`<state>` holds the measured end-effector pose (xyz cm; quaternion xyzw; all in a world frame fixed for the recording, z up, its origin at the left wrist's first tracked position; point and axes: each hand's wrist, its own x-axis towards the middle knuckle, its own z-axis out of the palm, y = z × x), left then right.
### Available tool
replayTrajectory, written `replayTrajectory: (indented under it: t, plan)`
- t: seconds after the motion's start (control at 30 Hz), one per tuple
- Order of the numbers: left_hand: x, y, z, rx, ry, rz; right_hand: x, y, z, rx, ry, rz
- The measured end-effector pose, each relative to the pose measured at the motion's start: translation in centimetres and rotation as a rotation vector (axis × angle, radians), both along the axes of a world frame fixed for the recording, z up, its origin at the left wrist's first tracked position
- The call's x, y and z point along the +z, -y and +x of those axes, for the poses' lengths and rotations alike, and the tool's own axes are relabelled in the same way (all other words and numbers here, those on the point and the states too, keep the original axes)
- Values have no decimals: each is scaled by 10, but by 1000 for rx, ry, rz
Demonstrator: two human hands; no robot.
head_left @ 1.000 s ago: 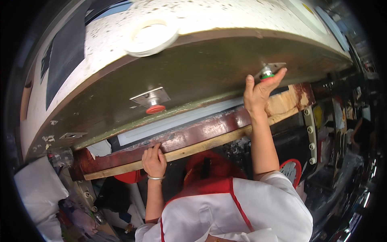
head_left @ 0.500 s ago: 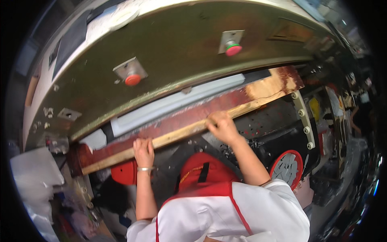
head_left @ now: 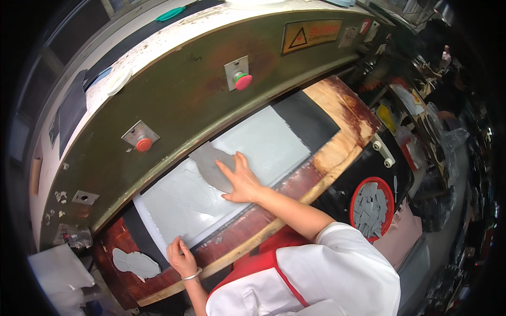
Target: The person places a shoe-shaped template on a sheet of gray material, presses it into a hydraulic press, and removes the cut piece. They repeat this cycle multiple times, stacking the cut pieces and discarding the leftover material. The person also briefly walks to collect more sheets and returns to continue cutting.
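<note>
My right hand lies with fingers spread on a dark grey sole-shaped piece. That piece rests flat on a light grey sheet, which covers much of a white board. Close to the sheet's near left corner is my left hand, loosely bent with its fingers apart and nothing visible in it. Beneath everything is a wooden board with a worn dark red face and a bare front edge. Several light grey cut-out pieces lie at its left end.
A green machine beam spans the far side, with a red button and a pink-red button. To the right stands a red tub of grey scraps. Clear plastic bags hang at the left.
The wooden board has come out from under the beam toward me, exposing the sheet. Both hands have left its front edge; the right reached onto the grey piece, the left to the sheet's corner.
</note>
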<state>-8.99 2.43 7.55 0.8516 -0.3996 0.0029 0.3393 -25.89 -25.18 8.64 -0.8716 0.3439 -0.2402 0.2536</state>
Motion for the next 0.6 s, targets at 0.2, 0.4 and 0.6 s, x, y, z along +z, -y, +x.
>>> replayTrajectory:
  t: [0.2, 0.4, 0.6]
  plan:
    - [-1, -56, 7, -65, 86, 323, 1, -71, -31, -82, 141, 91]
    - [-11, -90, -11, -60, 151, 487, 41, -51, -79, -33, 669, 1086]
    - [-11, -80, -11, -75, 122, 348, 32, -29, -103, -152, 7, 44]
